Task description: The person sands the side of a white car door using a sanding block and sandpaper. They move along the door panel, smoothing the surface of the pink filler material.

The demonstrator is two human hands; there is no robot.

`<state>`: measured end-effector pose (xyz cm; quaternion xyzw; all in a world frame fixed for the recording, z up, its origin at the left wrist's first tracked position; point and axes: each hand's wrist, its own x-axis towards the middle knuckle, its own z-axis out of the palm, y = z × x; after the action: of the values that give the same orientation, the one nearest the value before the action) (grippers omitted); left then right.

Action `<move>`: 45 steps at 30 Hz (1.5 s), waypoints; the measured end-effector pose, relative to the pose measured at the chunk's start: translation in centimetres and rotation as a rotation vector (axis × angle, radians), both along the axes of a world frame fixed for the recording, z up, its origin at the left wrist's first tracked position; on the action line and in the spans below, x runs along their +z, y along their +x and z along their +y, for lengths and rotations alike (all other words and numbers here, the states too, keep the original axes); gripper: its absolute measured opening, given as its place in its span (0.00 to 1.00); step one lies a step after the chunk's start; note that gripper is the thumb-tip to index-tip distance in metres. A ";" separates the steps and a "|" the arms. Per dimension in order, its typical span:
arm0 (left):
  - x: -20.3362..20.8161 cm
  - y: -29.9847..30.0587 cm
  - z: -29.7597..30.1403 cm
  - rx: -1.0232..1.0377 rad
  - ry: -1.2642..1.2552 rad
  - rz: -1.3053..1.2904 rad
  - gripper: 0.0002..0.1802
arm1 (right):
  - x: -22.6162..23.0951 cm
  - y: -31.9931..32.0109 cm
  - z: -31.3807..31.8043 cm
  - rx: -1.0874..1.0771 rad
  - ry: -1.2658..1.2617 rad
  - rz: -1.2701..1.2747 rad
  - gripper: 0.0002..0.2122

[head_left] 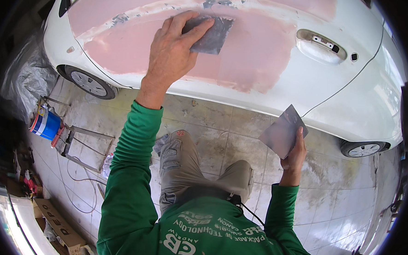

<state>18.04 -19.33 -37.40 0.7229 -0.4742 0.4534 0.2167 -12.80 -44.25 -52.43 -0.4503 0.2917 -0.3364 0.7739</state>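
A white car door [276, 96] fills the upper part of the view, with broad patches of pink filler [251, 55] spread over it. My left hand [172, 48] grips a dark, flat filler spreader [212, 37] and holds it against the pink area, below a ridge with bare grey spots [218, 1]. Light paste shows along the spreader's right edge. Lower right, away from the car's side, my right hand [295, 151] is closed on a second thin, dark square plate [283, 130], tilted, its face smeared brownish. The fingers behind that plate are hidden.
The door handle [322, 46] sits right of the filler. Wheels [88, 82] show at both ends of the car. At left stand a metal frame [83, 147], a blue bucket [47, 124], plastic sheeting [33, 76] and a hose [71, 194]. A cardboard box [59, 229] lies lower left on the tiled floor.
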 end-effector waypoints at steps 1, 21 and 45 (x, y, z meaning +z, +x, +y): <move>0.8 0.8 -0.4 0.012 -0.020 -0.029 0.37 | -0.3 -0.1 0.5 -0.018 0.016 0.018 0.25; -29.5 2.6 -3.9 0.097 0.074 0.007 0.41 | -4.0 -7.5 -1.0 0.021 0.031 0.119 0.26; -3.3 0.3 -5.4 0.047 -0.053 0.009 0.41 | -3.5 -7.4 0.3 -0.076 0.073 0.066 0.26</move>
<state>18.31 -24.74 -40.73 0.7299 -0.4438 0.4676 0.2273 -20.15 -43.91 -55.88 -0.4211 0.3462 -0.3397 0.7664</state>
